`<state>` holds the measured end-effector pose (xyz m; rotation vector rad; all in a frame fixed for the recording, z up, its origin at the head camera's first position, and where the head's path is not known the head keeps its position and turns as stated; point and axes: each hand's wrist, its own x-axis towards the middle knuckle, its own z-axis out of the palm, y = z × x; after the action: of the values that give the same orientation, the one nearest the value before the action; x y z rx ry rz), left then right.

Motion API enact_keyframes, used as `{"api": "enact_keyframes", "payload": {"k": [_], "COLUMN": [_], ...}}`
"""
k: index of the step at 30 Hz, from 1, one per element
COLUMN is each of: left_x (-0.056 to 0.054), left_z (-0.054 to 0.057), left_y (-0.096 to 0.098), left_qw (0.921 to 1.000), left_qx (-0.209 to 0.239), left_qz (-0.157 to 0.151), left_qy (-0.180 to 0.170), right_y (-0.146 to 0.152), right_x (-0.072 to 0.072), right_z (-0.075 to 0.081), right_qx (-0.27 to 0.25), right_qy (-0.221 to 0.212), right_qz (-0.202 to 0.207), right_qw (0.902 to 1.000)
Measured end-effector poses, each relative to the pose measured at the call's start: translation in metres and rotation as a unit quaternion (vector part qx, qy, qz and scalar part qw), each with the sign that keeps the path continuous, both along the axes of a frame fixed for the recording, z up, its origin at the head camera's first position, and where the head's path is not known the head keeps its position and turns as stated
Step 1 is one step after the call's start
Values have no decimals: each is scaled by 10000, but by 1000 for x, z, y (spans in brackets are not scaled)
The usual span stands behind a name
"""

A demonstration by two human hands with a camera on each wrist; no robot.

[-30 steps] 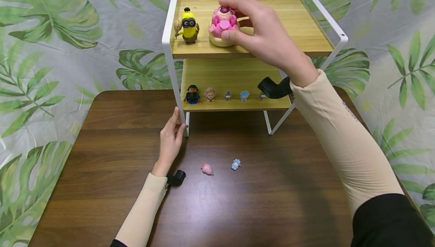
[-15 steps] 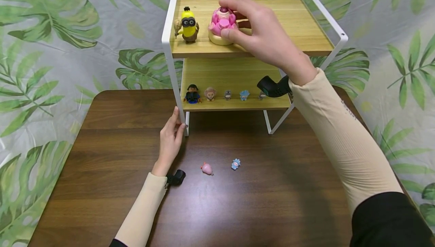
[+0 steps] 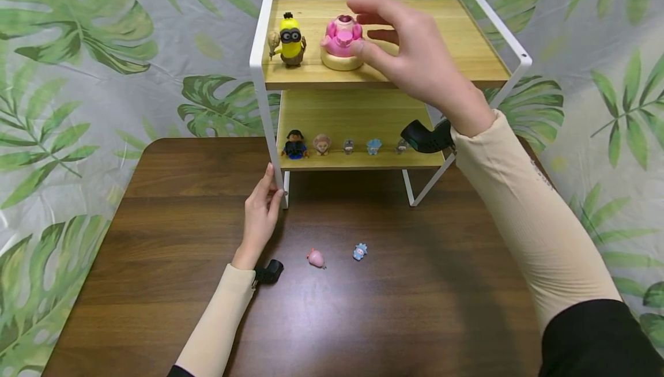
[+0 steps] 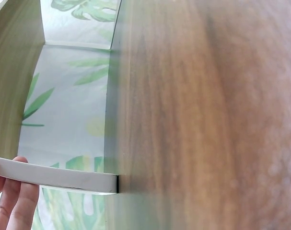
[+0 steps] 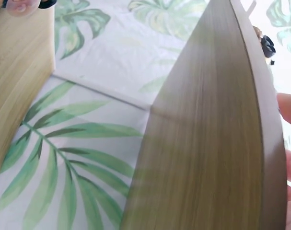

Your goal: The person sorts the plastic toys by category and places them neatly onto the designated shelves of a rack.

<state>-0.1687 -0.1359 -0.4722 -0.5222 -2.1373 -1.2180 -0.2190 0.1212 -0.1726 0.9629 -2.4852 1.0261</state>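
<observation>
On the top board of a two-tier shelf (image 3: 384, 84), a pink bear figure (image 3: 343, 37) sits on a cream round base. My right hand (image 3: 415, 48) is just to its right, fingers spread apart from it. The thumb tip is at the bear's side; whether it touches I cannot tell. A yellow minion figure (image 3: 290, 42) stands left of the bear. Lower down, my left hand (image 3: 259, 210) holds the white front leg (image 4: 64, 178) of the shelf between thumb and fingers.
On the lower board stand a dark-haired toy figure (image 3: 295, 145), a brown lion-like figure (image 3: 321, 145) and several small figures. A pink toy (image 3: 316, 258) and a small blue figure (image 3: 360, 251) lie on the brown table (image 3: 155, 285). Patterned cloth hangs behind.
My right hand has loosened from the pink bear and drawn slightly right, its fingers spreading. The bear stays on the top board. My left hand keeps its hold on the leg.
</observation>
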Motion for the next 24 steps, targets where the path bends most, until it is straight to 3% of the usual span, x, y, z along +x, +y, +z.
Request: {"api": "enact_keyframes", "payload": {"k": [8,15,24], "left_x": [0,0,0], "left_z": [0,0,-2], "left_y": [0,0,1], "left_qw": [9999,10000,10000], "left_qx": [48,42,69], "left_qz": [-13,-15,5], "left_qy": [96,41,60], "right_y": [12,24,31], "right_x": [9,17,33], "right_z": [-5,-15,-26], "right_qx": [-918,-1164,-1326], "right_qy": [54,750,910], "right_qz": [118,668,980], "right_qw": [9957,9881,9821]}}
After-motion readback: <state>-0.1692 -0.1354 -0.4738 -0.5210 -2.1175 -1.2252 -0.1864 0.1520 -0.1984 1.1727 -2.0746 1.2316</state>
